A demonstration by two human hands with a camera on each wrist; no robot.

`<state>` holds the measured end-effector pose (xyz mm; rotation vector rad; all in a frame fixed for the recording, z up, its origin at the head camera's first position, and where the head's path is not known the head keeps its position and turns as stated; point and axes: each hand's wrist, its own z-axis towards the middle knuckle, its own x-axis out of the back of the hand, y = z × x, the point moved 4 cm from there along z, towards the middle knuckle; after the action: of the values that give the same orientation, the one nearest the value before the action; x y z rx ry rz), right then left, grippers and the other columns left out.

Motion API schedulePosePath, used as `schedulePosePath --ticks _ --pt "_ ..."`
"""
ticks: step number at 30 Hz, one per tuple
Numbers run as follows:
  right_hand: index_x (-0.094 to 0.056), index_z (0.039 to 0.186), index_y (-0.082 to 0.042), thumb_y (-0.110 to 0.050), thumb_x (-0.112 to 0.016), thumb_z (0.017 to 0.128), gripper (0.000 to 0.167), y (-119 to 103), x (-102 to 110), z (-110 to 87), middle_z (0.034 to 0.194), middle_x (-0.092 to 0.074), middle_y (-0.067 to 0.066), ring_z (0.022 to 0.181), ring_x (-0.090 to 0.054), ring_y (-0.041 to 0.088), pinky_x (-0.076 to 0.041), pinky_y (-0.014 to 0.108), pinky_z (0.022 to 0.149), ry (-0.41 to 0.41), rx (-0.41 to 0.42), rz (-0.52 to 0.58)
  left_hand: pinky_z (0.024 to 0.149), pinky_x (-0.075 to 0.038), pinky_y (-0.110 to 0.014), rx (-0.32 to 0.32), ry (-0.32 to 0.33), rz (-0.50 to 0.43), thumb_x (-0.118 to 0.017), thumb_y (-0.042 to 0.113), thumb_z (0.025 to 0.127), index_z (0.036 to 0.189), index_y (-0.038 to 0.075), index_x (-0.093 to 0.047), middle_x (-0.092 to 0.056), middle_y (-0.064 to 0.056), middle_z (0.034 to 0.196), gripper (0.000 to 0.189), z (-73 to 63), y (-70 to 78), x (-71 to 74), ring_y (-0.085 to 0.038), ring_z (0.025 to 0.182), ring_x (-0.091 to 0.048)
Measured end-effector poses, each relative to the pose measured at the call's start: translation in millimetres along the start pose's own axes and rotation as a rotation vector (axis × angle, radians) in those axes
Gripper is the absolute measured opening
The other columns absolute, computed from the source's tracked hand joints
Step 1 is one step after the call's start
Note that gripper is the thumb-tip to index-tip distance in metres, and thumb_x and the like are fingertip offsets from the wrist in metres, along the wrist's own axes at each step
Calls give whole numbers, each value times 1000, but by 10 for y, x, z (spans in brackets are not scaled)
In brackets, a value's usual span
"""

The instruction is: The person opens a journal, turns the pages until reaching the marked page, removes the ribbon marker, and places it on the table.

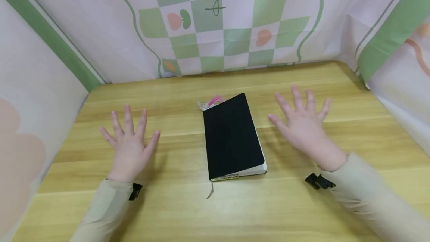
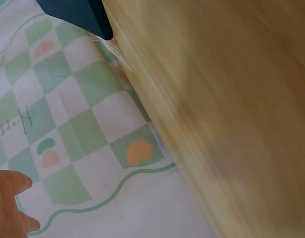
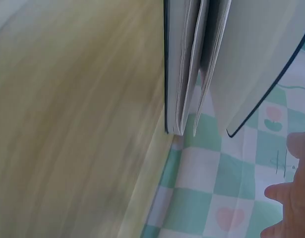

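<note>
A black-covered notebook (image 1: 233,135) lies on the wooden table between both hands. Its cover stands slightly raised along the right side, and white pages (image 3: 179,69) show under it in the right wrist view. From its top left corner sticks a pink and white tassel (image 1: 215,102); a thin grey ribbon (image 1: 211,190) hangs out at the bottom. Left of the notebook, my left hand (image 1: 129,148) is spread with straight fingers, holding nothing. My right hand (image 1: 304,126) is spread likewise on the right, its thumb nearest the notebook and apart from it.
The wooden table (image 1: 174,212) carries the notebook. Behind it hangs a curtain (image 1: 235,14) with green and white checks and fruit prints, and more fabric (image 1: 30,96) closes off the left side. Black straps (image 1: 319,181) show at both sleeve cuffs.
</note>
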<state>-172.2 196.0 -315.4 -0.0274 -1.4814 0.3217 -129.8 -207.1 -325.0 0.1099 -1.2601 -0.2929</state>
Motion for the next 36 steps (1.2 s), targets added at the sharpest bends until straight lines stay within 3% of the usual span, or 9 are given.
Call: schedulePosePath --ticks 14,18,24,28,32,36 --pt "-23 151 -21 -57 -29 98 64 -284 -131 40 157 0 21 139 3 52 17 73 97 -15 93 -3 100 20 -69 5 -43 -33 -37 51 98 152 14 -18 13 -15 157 68 97 268 -56 -43 139 22" --pt "-34 147 -16 -54 -32 98 62 -367 -175 36 157 -5 21 139 -2 52 14 74 98 -14 129 7 101 19 -69 2 -85 -71 -37 51 98 152 15 -16 13 -16 157 68 112 352 -105 -43 139 21" --pt "-48 137 -4 -53 -34 98 64 -511 -206 19 155 -13 22 139 -4 50 10 72 100 -34 162 46 106 11 -68 -19 -141 -178 -41 48 98 152 14 -17 10 -19 157 69 114 482 -174 -46 141 14" --pt "-51 133 0 -51 -37 98 63 -626 -163 -14 154 -17 23 139 -5 47 7 68 101 -43 194 118 110 1 -65 -36 -140 -276 -45 42 98 152 11 -17 6 -20 157 69 114 537 -192 -43 142 9" --pt "-46 136 0 -49 -34 100 62 -767 -113 -62 153 -20 21 140 -6 43 6 66 103 -53 263 212 111 -13 -62 -71 -95 -388 -51 33 97 151 7 -17 1 -18 157 69 106 567 -172 -38 143 3" --pt "-35 144 -2 -49 -27 101 64 -938 -102 -120 153 -21 21 139 -13 41 0 64 105 -75 389 255 109 -21 -60 -99 -83 -509 -51 26 97 150 7 -20 -7 -16 156 65 110 599 -133 -35 142 -7"
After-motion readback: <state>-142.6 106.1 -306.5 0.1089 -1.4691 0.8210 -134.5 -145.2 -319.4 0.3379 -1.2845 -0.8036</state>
